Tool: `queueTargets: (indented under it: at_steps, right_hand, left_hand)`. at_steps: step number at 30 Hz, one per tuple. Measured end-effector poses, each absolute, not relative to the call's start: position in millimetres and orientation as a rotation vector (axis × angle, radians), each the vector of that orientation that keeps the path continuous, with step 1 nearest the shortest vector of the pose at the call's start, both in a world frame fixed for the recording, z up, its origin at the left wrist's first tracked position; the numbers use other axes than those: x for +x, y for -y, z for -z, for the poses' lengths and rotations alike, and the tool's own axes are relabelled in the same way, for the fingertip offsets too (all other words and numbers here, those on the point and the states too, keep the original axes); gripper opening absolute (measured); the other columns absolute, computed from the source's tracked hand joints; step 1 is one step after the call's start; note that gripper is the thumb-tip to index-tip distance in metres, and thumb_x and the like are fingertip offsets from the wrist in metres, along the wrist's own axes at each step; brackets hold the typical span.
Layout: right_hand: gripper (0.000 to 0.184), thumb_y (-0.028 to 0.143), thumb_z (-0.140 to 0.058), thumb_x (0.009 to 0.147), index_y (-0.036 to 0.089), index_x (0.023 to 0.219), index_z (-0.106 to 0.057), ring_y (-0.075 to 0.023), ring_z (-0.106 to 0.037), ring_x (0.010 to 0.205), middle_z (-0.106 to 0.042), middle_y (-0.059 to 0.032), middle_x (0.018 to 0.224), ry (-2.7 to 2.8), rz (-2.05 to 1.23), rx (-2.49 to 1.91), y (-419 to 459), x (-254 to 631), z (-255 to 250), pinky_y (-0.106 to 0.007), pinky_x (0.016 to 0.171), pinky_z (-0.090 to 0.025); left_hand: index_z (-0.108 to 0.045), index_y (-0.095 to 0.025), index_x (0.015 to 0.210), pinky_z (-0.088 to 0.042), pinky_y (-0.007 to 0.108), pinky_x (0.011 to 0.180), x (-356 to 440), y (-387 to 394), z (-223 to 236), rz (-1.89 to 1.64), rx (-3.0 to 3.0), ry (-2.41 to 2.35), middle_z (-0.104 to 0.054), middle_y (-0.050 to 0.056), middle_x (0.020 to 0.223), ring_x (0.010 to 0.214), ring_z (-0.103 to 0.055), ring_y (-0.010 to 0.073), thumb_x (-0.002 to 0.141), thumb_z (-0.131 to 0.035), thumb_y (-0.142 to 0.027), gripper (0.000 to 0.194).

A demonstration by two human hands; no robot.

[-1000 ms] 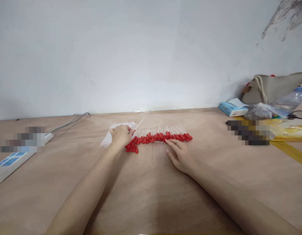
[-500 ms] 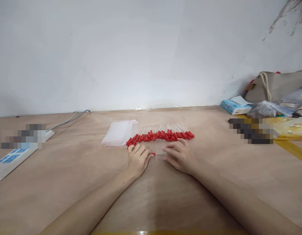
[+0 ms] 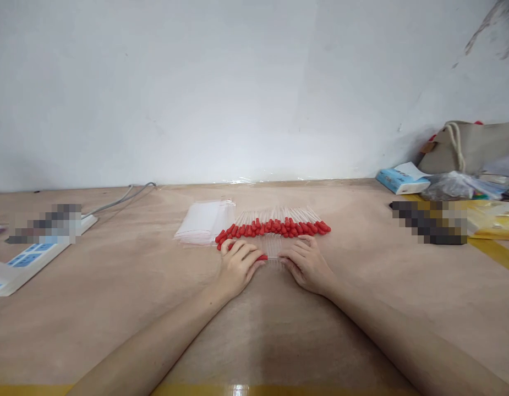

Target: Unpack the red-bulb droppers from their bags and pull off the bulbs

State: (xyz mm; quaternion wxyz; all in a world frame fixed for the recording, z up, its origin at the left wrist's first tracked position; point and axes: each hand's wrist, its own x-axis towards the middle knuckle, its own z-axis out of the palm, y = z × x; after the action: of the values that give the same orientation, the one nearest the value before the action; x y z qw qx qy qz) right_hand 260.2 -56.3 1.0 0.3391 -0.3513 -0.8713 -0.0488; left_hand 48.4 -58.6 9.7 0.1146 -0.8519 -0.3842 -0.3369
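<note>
My left hand point(image 3: 240, 268) is closed, pinching a red rubber dropper bulb point(image 3: 263, 257) between thumb and fingers. Facing it, my right hand point(image 3: 307, 265) has its thumb and fingertips together on what looks like a thin clear dropper tube, mostly hidden by the fingers. The tube points toward the bulb's open end. Between and just beyond my hands lie several loose clear tubes point(image 3: 273, 245) side by side. Behind them stretches a row of droppers with red bulbs point(image 3: 287, 226), their pale tubes pointing at the wall.
Left of the droppers lies a stack of clear plastic bags point(image 3: 200, 220). A white power strip point(image 3: 52, 253) with a grey cable is at far left. To the right are a blue tissue box point(image 3: 403, 180), crumpled plastic, a grey bag point(image 3: 481, 146) and a blurred dark object point(image 3: 430, 223).
The red bulb now sticks out further from my left fingers. My right fingers have closed together, and the bulb and my right fingertips are closer. The whole view has shifted slightly.
</note>
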Motion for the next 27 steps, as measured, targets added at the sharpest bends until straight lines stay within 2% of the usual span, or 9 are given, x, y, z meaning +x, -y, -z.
queueTargets:
  at_steps: [5,8,15,27]
  right_hand:
    - [0.018,0.029,-0.047,0.085,0.022,0.092,-0.062,-0.0128,-0.048,0.070,-0.060,0.0003,0.066,2.273,0.187,-0.855,54.8,260.1,-0.2,-0.037,0.086,-0.026]
    - [0.016,0.029,-0.049,0.084,0.023,0.086,-0.064,-0.0120,-0.045,0.066,-0.057,0.0016,0.060,2.262,0.219,-0.825,55.0,261.1,0.5,-0.036,0.084,-0.027]
    - [0.015,0.025,-0.050,0.083,0.022,0.081,-0.065,-0.0117,-0.042,0.063,-0.055,0.0021,0.056,2.265,0.218,-0.780,58.7,264.0,0.6,-0.036,0.083,-0.027]
    - [0.016,0.029,-0.050,0.083,0.026,0.088,-0.065,-0.0123,-0.045,0.065,-0.057,0.0023,0.058,2.245,0.173,-0.812,58.0,267.8,4.9,-0.037,0.085,-0.027]
  left_hand:
    - [-0.060,-0.023,0.088,-0.024,0.038,0.084,47.5,55.3,-6.4,0.976,-2.553,1.075,-0.066,-0.002,0.082,0.080,-0.054,0.0144,0.083,-0.052,-0.031,0.012]
    - [-0.061,-0.023,0.084,-0.024,0.037,0.082,46.1,54.8,-5.6,0.928,-2.592,1.055,-0.066,-0.002,0.079,0.078,-0.052,0.0141,0.083,-0.052,-0.032,0.013]
    - [-0.062,-0.023,0.077,-0.025,0.037,0.080,43.8,57.2,-10.5,0.850,-2.684,1.009,-0.065,-0.002,0.072,0.074,-0.049,0.0142,0.085,-0.049,-0.029,0.016]
    - [-0.063,-0.023,0.079,-0.029,0.036,0.081,40.1,61.6,-10.1,0.852,-2.716,1.047,-0.065,-0.001,0.074,0.076,-0.052,0.0144,0.083,-0.049,-0.025,0.015]
